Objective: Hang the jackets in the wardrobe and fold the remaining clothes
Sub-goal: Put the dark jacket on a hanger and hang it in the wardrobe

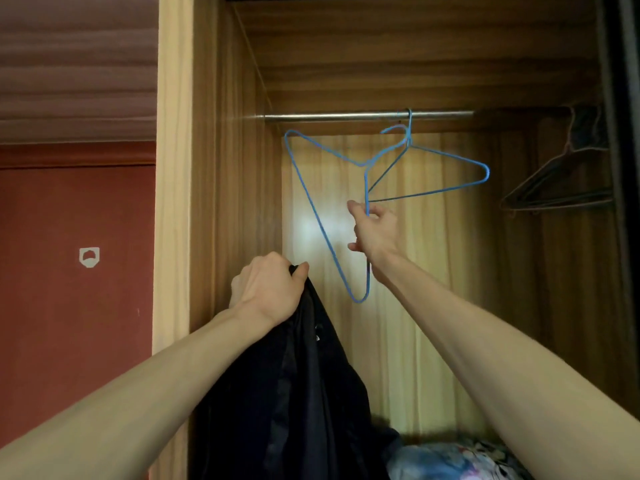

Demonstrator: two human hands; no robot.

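My left hand [268, 289] grips the top of a black jacket [304, 393], which hangs down in front of the open wooden wardrobe [221, 168]. My right hand [372, 230] is closed on one arm of a blue wire hanger [313, 206] that is tilted steeply, its hook up near the metal rail [346, 117]. A second blue hanger [446, 174] hangs from the rail just to the right, its hook crossing the first one's hook. Whether the held hanger's hook still rests on the rail is unclear.
Several dark hangers [561, 178] hang at the far right end of the rail. Colourful folded fabric [460, 459] lies on the wardrobe floor at the bottom right. A red wall [76, 271] with a small white hook lies left of the wardrobe.
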